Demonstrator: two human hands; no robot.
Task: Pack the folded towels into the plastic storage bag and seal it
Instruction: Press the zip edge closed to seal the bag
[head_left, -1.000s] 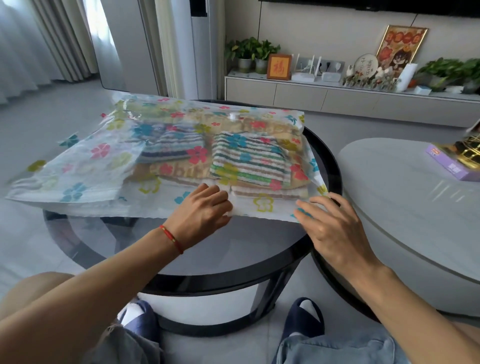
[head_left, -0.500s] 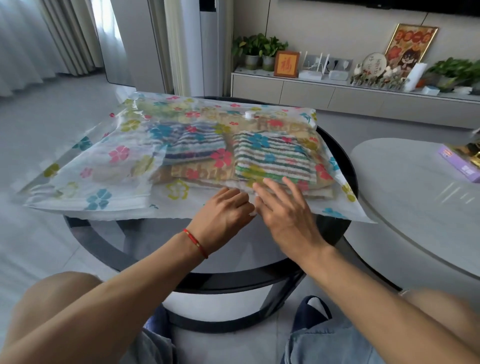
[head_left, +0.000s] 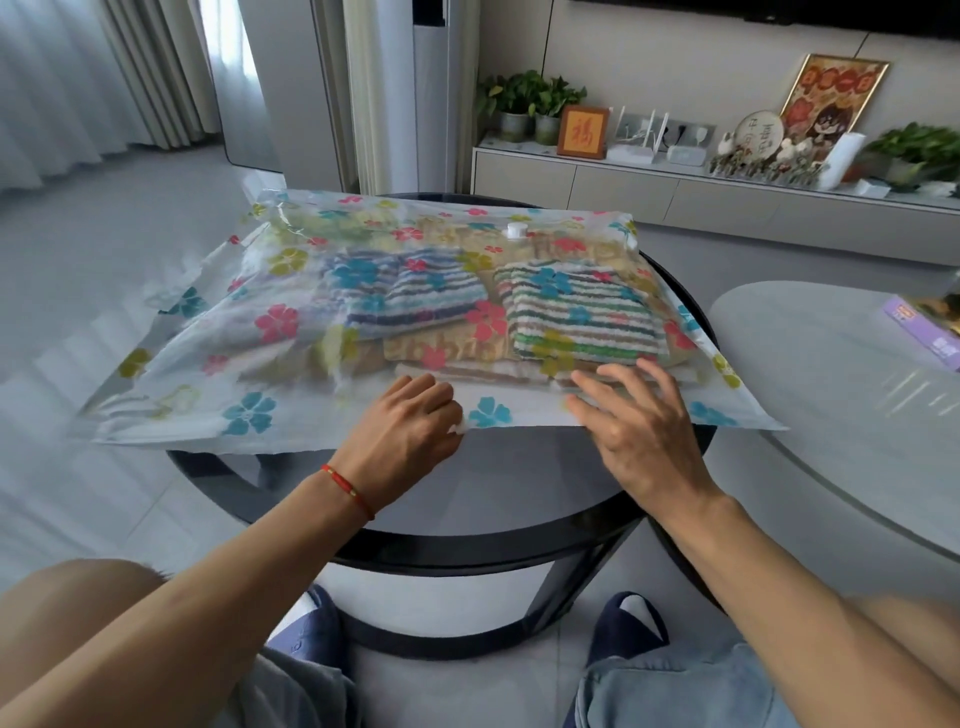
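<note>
Clear flower-printed plastic storage bag (head_left: 249, 358): near edge runs crosswise under both hands. Left hand (head_left: 402, 434) pinches its white slider; right hand (head_left: 636, 423) flat, released.

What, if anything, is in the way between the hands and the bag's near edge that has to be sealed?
Nothing visible. The left hand and right hand both rest directly on the near edge of the plastic storage bag. The folded towels lie inside, behind that edge.
</note>
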